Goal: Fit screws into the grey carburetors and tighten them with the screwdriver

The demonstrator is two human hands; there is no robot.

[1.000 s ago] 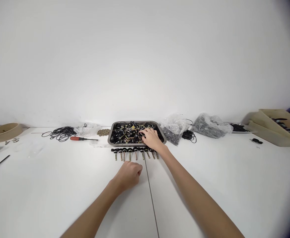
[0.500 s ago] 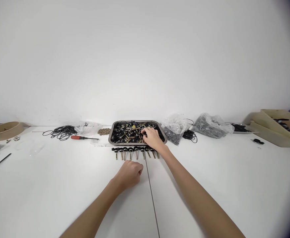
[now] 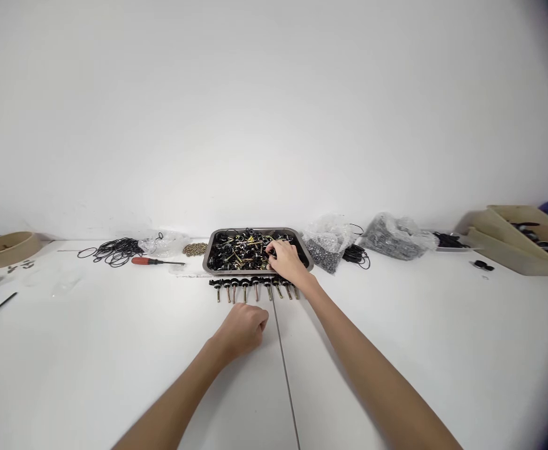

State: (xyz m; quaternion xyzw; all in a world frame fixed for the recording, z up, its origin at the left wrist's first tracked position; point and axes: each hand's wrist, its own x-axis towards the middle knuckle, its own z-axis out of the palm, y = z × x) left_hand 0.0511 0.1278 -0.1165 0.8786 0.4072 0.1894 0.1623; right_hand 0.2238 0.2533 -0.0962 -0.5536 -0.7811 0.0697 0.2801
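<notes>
A metal tray (image 3: 212,270) holds a heap of small black parts with brass-coloured, bolt-like shafts. My right hand (image 3: 286,259) reaches over its right side, fingers bent down into the heap; whatever lies between the fingertips is hidden. In front of the tray, several similar parts (image 3: 244,290) stand in a row, black ends toward the tray and metal shafts toward me. Just nearer than this row, my left hand (image 3: 243,328) rests on the white table (image 3: 161,362), curled into a fist, and its inside does not show.
Left of the tray are small brass pieces (image 3: 194,249), a red-handled screwdriver (image 3: 154,260), black rings (image 3: 117,251) and a beige bowl (image 3: 6,250). To the right lie plastic bags of small parts (image 3: 325,244), black cords (image 3: 356,255) and beige bins (image 3: 513,250). A white wall stands behind.
The whole view has shifted slightly, so things sit a little further left. Both hands keep nearly the same place and pose, the right one still in the tray.
</notes>
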